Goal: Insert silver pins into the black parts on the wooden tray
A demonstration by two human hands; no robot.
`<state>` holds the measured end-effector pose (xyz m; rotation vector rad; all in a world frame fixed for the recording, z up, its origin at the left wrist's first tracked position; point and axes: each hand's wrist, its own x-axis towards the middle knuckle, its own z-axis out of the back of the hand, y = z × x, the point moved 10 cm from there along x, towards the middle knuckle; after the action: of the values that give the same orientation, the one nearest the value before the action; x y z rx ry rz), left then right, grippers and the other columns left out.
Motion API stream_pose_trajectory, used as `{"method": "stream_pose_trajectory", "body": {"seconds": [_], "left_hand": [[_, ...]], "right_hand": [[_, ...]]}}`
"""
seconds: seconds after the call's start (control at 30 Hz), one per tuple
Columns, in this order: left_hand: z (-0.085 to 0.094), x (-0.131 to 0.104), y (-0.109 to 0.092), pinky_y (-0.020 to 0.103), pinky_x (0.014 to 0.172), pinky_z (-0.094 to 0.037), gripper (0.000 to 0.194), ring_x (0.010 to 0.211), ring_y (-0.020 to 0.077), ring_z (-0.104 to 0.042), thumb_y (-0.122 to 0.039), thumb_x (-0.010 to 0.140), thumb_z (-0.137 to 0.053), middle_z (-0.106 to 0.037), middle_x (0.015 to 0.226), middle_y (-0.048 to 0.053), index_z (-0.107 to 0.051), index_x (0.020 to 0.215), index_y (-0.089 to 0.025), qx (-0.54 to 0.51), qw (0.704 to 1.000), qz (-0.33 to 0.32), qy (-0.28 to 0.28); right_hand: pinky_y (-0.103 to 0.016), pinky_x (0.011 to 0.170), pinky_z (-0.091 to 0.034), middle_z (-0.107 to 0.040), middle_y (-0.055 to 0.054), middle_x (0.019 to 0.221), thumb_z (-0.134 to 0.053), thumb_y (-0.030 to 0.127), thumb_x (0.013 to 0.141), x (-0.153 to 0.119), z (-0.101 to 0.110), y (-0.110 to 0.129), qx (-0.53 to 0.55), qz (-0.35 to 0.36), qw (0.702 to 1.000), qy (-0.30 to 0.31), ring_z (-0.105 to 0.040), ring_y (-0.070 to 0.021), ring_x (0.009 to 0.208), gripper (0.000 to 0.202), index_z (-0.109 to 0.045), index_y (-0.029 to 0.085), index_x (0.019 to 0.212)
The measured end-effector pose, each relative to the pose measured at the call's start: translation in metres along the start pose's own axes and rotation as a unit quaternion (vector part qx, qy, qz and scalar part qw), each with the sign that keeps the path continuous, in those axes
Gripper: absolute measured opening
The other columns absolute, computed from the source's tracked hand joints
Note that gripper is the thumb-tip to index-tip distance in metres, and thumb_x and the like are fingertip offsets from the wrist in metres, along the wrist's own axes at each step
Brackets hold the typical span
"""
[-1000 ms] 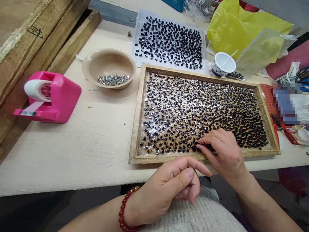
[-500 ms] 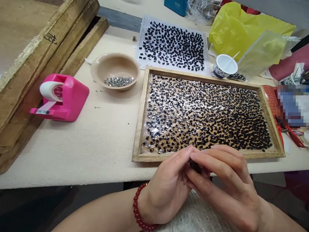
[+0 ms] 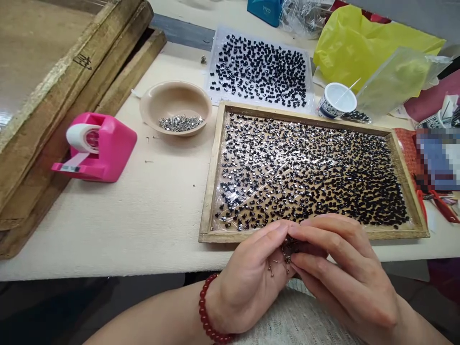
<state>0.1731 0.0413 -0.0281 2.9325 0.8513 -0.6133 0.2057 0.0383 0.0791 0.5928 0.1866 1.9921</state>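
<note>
My left hand (image 3: 247, 280), with a red bead bracelet (image 3: 206, 306) at the wrist, is cupped around several small metal pins (image 3: 271, 268). Its thumb tip meets my right fingertips. My right hand (image 3: 350, 273) is curled, its fingers closed around the pin cluster at the left palm; what exactly they pinch is too small and shadowed to tell. Just beyond both hands lies a wooden-framed tray (image 3: 205, 211), filled with many small black pieces (image 3: 305, 177) bearing shiny metal bits.
A beige bowl (image 3: 153, 103) contains metal pins. Behind the tray is a white sheet (image 3: 215, 98) of loose black pieces. A pink tape dispenser (image 3: 118, 148) stands beside stacked wooden frames (image 3: 57, 100). To the right are a patterned cup (image 3: 327, 108), a yellow bag (image 3: 359, 43) and red-handled pliers (image 3: 443, 206).
My right fingers have shifted slightly right and opened a gap from the left palm, so more of the metal pins show. The whole view has drifted a little.
</note>
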Motion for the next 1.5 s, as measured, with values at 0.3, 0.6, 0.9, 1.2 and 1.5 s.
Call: {"method": "stream_pose_trajectory", "body": {"seconds": [0.3,0.6,0.9,1.2,1.5], "left_hand": [[-0.002,-0.006,0.007,0.025,0.082,-0.040,0.016,0.085,0.0126,-0.054,-0.016,0.092,-0.048,-0.060,0.093,0.009,-0.062,0.095,-0.009,0.066,0.996,0.039,0.034],[0.003,-0.008,0.017,0.024,0.074,-0.041,0.019,0.074,0.0109,-0.053,-0.027,0.080,-0.068,-0.056,0.081,0.004,-0.062,0.086,-0.009,0.094,0.992,0.072,0.047],[0.005,-0.006,0.011,0.023,0.070,-0.042,0.022,0.070,0.0101,-0.053,-0.026,0.074,-0.074,-0.057,0.080,0.004,-0.062,0.084,-0.011,0.127,0.990,0.050,0.020],[0.015,-0.007,0.017,0.022,0.056,-0.026,0.029,0.059,0.0076,-0.038,-0.034,0.070,-0.076,-0.047,0.067,-0.002,-0.056,0.077,-0.014,0.208,0.974,0.092,-0.003],[0.014,-0.006,0.015,0.022,0.053,-0.023,0.027,0.057,0.0069,-0.034,-0.034,0.073,-0.074,-0.045,0.065,-0.003,-0.056,0.077,-0.014,0.253,0.963,0.094,0.009]], "right_hand": [[-0.036,0.080,-0.050,-0.065,-0.005,0.094,-0.065,0.007,0.074,-0.003,0.008,-0.014,0.040,-0.066,0.997,-0.031,-0.057,-0.0184,0.094,0.012,-0.065,0.019,0.079],[-0.036,0.074,-0.049,-0.063,-0.006,0.090,-0.061,0.009,0.079,-0.007,0.009,-0.019,0.150,-0.066,0.985,-0.062,-0.057,-0.0176,0.088,0.008,-0.062,0.016,0.084],[-0.037,0.072,-0.049,-0.062,-0.006,0.091,-0.057,0.005,0.076,-0.013,0.007,-0.024,0.195,-0.074,0.974,-0.087,-0.058,-0.0183,0.085,0.021,-0.063,0.017,0.092],[-0.034,0.070,-0.047,-0.057,-0.004,0.084,-0.060,0.009,0.077,-0.017,0.010,-0.029,0.163,-0.097,0.980,-0.065,-0.056,-0.0165,0.081,0.017,-0.065,0.020,0.088],[-0.035,0.073,-0.046,-0.054,-0.004,0.087,-0.060,0.010,0.076,-0.019,0.011,-0.029,0.134,-0.093,0.986,-0.017,-0.053,-0.0176,0.085,0.011,-0.062,0.021,0.079]]}}
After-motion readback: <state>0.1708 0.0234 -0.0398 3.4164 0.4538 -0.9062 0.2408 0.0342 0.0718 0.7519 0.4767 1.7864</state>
